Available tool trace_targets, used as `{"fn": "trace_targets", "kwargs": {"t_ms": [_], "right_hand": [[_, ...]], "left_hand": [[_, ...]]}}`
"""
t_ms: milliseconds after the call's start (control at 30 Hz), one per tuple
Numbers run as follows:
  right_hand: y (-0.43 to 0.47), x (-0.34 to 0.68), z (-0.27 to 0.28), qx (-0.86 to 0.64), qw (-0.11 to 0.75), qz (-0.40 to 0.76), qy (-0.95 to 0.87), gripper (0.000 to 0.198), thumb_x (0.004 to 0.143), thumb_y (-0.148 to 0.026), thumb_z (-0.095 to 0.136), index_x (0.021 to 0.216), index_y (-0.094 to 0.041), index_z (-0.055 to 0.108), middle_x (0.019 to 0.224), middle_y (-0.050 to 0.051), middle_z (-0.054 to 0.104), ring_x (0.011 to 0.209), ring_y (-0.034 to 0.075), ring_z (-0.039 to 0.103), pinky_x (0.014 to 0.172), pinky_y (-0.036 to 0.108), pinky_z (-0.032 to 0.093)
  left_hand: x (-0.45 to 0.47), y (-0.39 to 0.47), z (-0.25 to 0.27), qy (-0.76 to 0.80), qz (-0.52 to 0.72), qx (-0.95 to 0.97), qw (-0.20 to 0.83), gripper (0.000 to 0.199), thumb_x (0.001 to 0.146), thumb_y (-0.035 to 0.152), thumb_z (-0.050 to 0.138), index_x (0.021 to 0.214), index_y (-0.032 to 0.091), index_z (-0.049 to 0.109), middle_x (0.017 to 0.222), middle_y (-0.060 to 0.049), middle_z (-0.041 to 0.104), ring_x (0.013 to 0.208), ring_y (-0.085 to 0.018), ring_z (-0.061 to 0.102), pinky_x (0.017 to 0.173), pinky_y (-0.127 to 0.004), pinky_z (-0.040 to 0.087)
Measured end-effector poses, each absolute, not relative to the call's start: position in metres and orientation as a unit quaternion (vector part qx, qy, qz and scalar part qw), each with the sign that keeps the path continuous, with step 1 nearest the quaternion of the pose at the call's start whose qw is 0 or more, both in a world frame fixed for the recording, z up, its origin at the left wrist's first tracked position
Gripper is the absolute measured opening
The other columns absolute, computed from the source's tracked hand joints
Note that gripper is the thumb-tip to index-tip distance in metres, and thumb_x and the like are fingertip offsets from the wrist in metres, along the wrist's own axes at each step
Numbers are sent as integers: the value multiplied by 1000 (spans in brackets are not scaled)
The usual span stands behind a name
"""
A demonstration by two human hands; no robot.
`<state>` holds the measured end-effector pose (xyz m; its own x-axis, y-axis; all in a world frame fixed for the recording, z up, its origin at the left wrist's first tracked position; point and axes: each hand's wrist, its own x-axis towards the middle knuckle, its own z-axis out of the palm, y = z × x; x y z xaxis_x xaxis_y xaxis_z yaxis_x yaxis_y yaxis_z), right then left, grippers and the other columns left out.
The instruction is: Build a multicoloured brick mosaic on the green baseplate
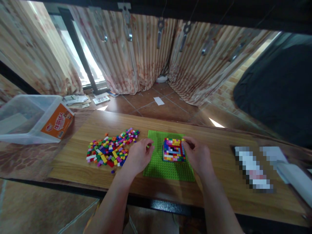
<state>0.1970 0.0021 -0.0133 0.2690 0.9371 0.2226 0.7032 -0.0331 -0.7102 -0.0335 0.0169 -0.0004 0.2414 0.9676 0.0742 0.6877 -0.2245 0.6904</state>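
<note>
A small block structure of many-coloured building bricks stands on a green studded baseplate, with an opening in its middle. At its back right corner is my right hand, fingers bent, with a yellow building brick at the fingertips. My left hand hovers over the baseplate's left edge, apart from the structure. Its fingers are curled in toward the thumb, and whatever they may hold is too small to make out. Just left of that hand spreads a pile of loose bricks.
A clear plastic bin with an orange label sits at the table's left end. On the right of the wooden table lie a blurred-out flat object and white papers. Curtains hang beyond the far edge.
</note>
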Motion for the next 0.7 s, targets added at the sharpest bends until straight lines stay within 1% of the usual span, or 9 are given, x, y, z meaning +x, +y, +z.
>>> {"fn": "trace_targets", "kwargs": {"t_ms": [133,300,500,600,700], "right_hand": [[6,195,-15,-694,346,133,-617,31,85,-35,52,97,-18,75,89,9,74,79,22,68,76,36,51],[7,198,-17,-664,343,134,-651,34,86,-33,49,99,-17,75,96,11,73,84,23,68,78,37,52],[6,203,-20,-659,363,140,-644,36,89,-34,46,102,-18,75,101,11,75,93,25,69,84,38,52],[7,204,-21,-674,376,157,-617,37,87,-36,48,102,-17,76,101,11,76,93,25,70,85,39,52],[10,204,-23,-685,405,190,-575,36,84,-39,52,98,-17,77,99,11,77,92,26,70,86,39,52]], "left_hand": [[-34,16,1,560,232,749,268,19,90,18,50,92,18,69,86,-8,73,72,-20,67,67,-30,49],[-35,16,0,572,207,749,263,19,91,17,51,96,17,69,90,-8,73,78,-19,68,71,-29,49],[-34,15,1,573,184,753,265,23,92,17,49,101,15,70,94,-9,74,80,-20,69,72,-29,48],[-34,15,1,575,182,752,265,23,92,18,49,102,14,70,95,-10,74,81,-20,69,73,-29,48],[-33,16,0,576,182,751,267,23,93,18,50,102,14,70,94,-9,74,81,-20,69,73,-29,48]]}}
